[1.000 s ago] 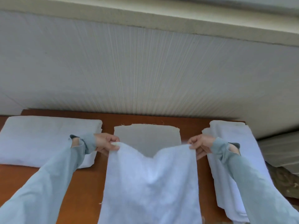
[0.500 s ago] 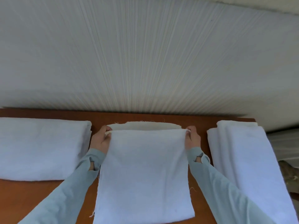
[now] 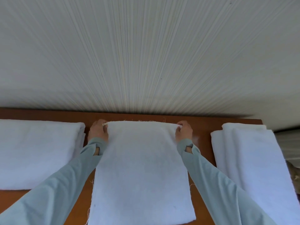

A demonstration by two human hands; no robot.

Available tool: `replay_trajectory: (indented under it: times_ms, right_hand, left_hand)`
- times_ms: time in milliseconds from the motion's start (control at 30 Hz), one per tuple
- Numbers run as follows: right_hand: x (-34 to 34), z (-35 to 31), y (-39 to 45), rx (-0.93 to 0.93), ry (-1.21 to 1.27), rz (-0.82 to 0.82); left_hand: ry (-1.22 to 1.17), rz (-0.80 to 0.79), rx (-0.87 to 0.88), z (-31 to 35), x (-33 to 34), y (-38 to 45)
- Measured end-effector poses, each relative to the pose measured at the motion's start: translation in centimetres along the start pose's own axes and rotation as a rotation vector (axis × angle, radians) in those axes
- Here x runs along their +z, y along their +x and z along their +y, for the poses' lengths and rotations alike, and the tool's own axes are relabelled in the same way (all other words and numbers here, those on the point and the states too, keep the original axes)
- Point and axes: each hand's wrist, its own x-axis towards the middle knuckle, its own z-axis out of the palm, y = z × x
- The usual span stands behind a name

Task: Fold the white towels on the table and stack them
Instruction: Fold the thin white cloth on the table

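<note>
A white towel (image 3: pixel 141 172) lies folded in half lengthwise on the brown wooden table (image 3: pixel 201 127), its far edge near the wall. My left hand (image 3: pixel 98 131) pinches its far left corner and my right hand (image 3: pixel 184 131) pinches its far right corner, both pressed down at the table. A stack of folded white towels (image 3: pixel 37 151) lies to the left. Another pile of white towels (image 3: pixel 250 159) lies to the right.
A pale ribbed wall (image 3: pixel 146 62) rises directly behind the table's far edge. The table's right end is just past the right pile, with something dark and mottled (image 3: pixel 293 176) beyond it.
Both hands carried the towel's near edge away from me and laid it over the far edge, so the lower layer no longer shows. The view tilted down toward the table.
</note>
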Motion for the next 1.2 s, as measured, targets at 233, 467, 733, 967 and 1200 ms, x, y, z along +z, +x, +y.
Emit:
replay_trajectory:
  times_ms: [233, 467, 733, 967, 1200]
  right_hand:
    - [-0.8, 0.2, 0.1, -0.197, -0.251, -0.223]
    - [-1.0, -1.1, 0.3, -0.332, -0.617, -0.227]
    - [-5.5, 0.4, -2.4, -0.498, -0.266, -0.180]
    - [-8.4, 4.4, -8.3, -0.635, -0.335, -0.361]
    - [-8.8, 8.4, -14.8, -0.668, -0.415, -0.615]
  left_hand:
    - [0.087, -0.111, 0.017, -0.3, -0.7, 0.3]
    - [0.235, -0.131, 0.082, 0.5, -1.8, 0.0]
    - [-0.151, -0.096, 0.234, -0.3, -5.2, -3.6]
    - [-0.017, -0.181, 0.477, -4.6, -5.1, -10.9]
    - [0.093, -0.345, 0.534, -9.5, -4.3, -17.2]
